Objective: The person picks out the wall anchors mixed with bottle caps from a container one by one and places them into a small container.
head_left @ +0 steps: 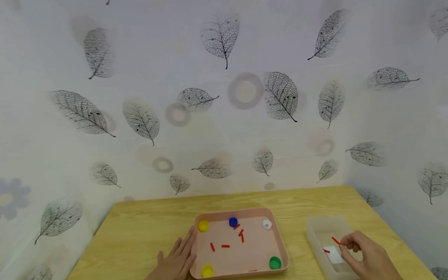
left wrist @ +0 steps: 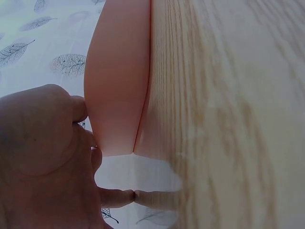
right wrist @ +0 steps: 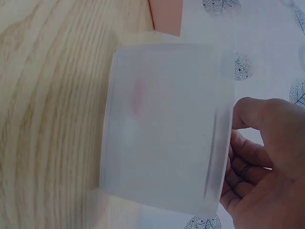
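Between right-hand fingers (head_left: 351,237), a red strip (head_left: 335,240)

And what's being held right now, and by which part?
The right hand pinches a red stick by its near end, over the translucent bin. The left hand holds nothing, touching the pink tray.

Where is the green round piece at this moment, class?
In the head view, the green round piece sits inside the pink tray, in its near right corner, on the same side as the white round piece in the far corner.
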{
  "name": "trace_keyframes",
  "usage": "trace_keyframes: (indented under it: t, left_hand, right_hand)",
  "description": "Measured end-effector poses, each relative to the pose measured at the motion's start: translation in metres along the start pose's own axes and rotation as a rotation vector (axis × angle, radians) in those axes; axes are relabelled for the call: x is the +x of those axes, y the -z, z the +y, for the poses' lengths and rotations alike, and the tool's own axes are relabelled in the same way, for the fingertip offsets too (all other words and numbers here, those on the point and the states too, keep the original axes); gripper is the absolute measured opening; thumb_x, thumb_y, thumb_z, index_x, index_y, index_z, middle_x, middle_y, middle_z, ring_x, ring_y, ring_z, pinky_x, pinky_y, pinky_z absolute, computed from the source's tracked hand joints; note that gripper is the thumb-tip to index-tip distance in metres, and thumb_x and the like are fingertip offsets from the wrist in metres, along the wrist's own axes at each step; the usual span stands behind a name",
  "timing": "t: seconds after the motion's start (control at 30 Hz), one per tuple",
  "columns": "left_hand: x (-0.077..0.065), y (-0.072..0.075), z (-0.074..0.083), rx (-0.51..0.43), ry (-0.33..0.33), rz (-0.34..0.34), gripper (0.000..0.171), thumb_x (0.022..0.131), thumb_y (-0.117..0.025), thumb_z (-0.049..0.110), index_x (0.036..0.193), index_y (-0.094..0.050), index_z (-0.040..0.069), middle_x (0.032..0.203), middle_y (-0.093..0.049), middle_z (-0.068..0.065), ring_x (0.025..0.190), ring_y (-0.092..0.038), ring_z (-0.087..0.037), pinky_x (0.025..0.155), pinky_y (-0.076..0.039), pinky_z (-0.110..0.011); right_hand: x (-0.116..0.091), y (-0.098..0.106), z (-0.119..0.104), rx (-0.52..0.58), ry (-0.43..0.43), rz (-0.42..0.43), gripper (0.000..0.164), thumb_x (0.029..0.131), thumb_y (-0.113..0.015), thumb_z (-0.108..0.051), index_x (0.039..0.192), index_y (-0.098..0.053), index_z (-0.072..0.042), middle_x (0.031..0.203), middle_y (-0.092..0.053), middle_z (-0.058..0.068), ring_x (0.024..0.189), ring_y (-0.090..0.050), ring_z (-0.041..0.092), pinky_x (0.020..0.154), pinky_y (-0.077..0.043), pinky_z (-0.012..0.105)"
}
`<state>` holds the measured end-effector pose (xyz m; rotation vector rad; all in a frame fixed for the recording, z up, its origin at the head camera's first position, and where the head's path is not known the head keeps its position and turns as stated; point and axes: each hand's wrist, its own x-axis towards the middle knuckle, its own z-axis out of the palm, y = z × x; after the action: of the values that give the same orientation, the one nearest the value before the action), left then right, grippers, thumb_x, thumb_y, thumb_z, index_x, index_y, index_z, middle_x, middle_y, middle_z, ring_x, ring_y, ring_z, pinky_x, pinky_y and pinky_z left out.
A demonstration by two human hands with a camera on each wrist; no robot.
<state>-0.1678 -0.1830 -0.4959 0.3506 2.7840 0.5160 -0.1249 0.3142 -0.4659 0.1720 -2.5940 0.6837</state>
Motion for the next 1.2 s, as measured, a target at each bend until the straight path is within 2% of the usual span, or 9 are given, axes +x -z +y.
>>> trace_keyframes:
  t: [0.13, 0.3, 0.53, 0.8, 0.97, 1.1, 1.2]
  left_hand:
    - [0.002, 0.0, 0.0, -0.028, 0.004, 0.025, 0.067, 0.094, -0.017, 0.067, 0.152, -0.005, 0.036, 0.158, -0.009, 0.009, 0.138, -0.024, -0.039, 0.083, -0.004, -0.085]
    - [0.001, -0.001, -0.002, -0.036, 0.0, 0.026, 0.068, 0.094, -0.018, 0.067, 0.152, -0.003, 0.036, 0.159, -0.008, 0.008, 0.138, -0.024, -0.04, 0.082, -0.003, -0.085]
    - [-0.001, -0.005, -0.005, 0.01, 0.048, 0.048, 0.07, 0.092, -0.016, 0.07, 0.152, -0.006, 0.035, 0.158, -0.013, 0.005, 0.139, -0.023, -0.035, 0.087, 0.0, -0.083]
    - [0.005, -0.01, -0.007, -0.016, 0.0, 0.057, 0.067, 0.094, -0.016, 0.067, 0.152, -0.004, 0.037, 0.158, -0.012, 0.008, 0.138, -0.025, -0.035, 0.084, -0.003, -0.085]
    - [0.005, -0.011, -0.007, -0.019, 0.007, 0.064, 0.067, 0.094, -0.016, 0.067, 0.152, -0.003, 0.038, 0.158, -0.011, 0.008, 0.138, -0.025, -0.036, 0.084, -0.003, -0.085]
    - [0.005, -0.009, -0.006, -0.046, 0.014, 0.039, 0.068, 0.093, -0.017, 0.069, 0.152, -0.003, 0.038, 0.158, -0.011, 0.008, 0.138, -0.023, -0.038, 0.084, 0.001, -0.084]
    - [0.005, -0.007, -0.006, -0.046, 0.011, 0.027, 0.068, 0.093, -0.016, 0.069, 0.152, -0.003, 0.037, 0.159, -0.01, 0.007, 0.138, -0.023, -0.039, 0.082, 0.002, -0.085]
  right_hand:
    - [-0.002, -0.003, 0.004, -0.017, -0.013, -0.002, 0.03, 0.071, -0.078, 0.0, 0.08, -0.057, -0.02, 0.073, -0.047, -0.017, 0.064, -0.043, -0.003, 0.054, -0.044, 0.024]
    - [-0.003, -0.007, 0.007, -0.033, -0.019, 0.004, 0.029, 0.072, -0.078, -0.002, 0.08, -0.057, -0.019, 0.074, -0.048, -0.016, 0.065, -0.043, -0.002, 0.054, -0.044, 0.025]
    - [-0.003, -0.011, 0.004, -0.015, 0.011, 0.036, 0.031, 0.071, -0.08, -0.002, 0.081, -0.058, -0.021, 0.075, -0.049, -0.017, 0.066, -0.045, -0.003, 0.055, -0.045, 0.023]
    - [-0.005, -0.007, -0.004, -0.011, -0.003, 0.036, 0.032, 0.071, -0.08, -0.002, 0.083, -0.057, -0.021, 0.076, -0.048, -0.017, 0.066, -0.045, -0.002, 0.055, -0.045, 0.024]
    - [0.001, -0.007, -0.024, 0.089, 0.038, 0.034, 0.033, 0.073, -0.078, -0.001, 0.085, -0.057, -0.023, 0.079, -0.049, -0.017, 0.069, -0.047, -0.003, 0.052, -0.046, 0.021]
    - [0.008, -0.012, -0.039, 0.122, 0.115, 0.055, 0.036, 0.072, -0.079, 0.0, 0.085, -0.057, -0.025, 0.079, -0.049, -0.019, 0.069, -0.047, -0.003, 0.054, -0.044, 0.017]
    - [0.013, -0.021, -0.047, 0.149, 0.213, 0.077, 0.039, 0.069, -0.079, 0.004, 0.085, -0.056, -0.024, 0.079, -0.048, -0.019, 0.066, -0.045, -0.002, 0.057, -0.039, 0.013]
